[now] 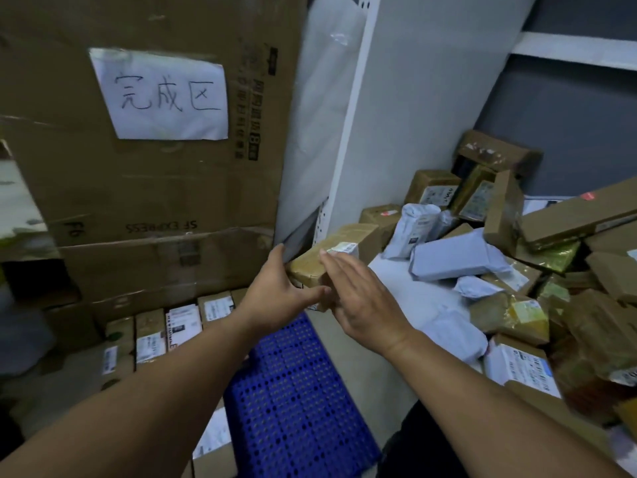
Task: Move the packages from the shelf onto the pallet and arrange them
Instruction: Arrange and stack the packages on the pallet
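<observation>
Left hand (275,293): you are gripping the brown box (319,258) above the blue pallet (296,391).
Right hand (363,300): you are pressing it flat on the box.

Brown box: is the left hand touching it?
Touching. The head view shows the left hand gripping the brown box at its near end.

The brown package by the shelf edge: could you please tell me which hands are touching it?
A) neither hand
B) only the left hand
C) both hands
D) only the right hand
C: the left hand grips the near left end of the brown package, while the right hand lies against its right side with straight fingers.
</observation>
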